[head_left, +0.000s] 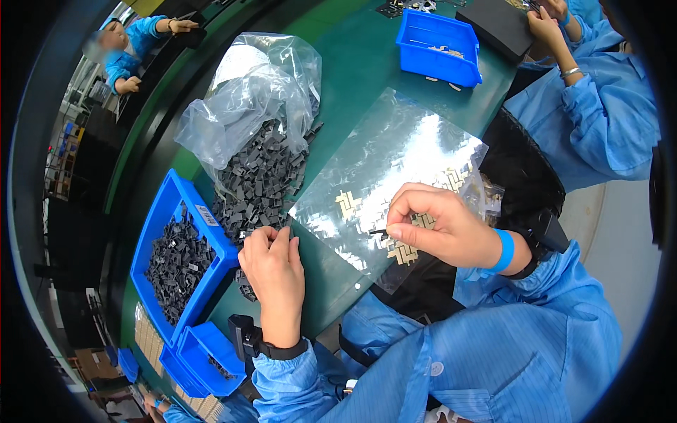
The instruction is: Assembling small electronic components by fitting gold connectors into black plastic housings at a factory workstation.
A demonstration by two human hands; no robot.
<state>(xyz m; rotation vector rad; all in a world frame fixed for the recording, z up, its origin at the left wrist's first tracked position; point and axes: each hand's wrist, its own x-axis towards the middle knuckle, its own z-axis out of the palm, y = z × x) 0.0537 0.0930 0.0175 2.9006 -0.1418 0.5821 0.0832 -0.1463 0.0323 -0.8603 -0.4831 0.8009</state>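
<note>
I'm watching the right hand hovering over the clear flat bag, and its thumb and forefinger are pressing together on a small dark piece. That piece is sitting right at the fingertips, its visible end poking out leftward, and its long axis is running roughly side to side, pointing across the counter toward my left. Just what shape it is having inside the pinch I'm not managing to make out; it's looking too small from here.

The spacing I'm minding is this: the pale gold pieces are lying just beneath and beside the right hand, on the side toward my body and off to the right, so that hand is clearly being the nearer one to them. The heap of grey pieces is lying well to the left of the pinch, spilling from a crumpled clear bag, and there the left hand is being nearer.

The left fingers are curling at the heap's near right edge, thumb and forefinger standing slightly apart at the tips; whether they are gripping anything I cannot tell. Left of that hand, a blue bin is standing close beside the heap, holding more dark pieces.
</note>
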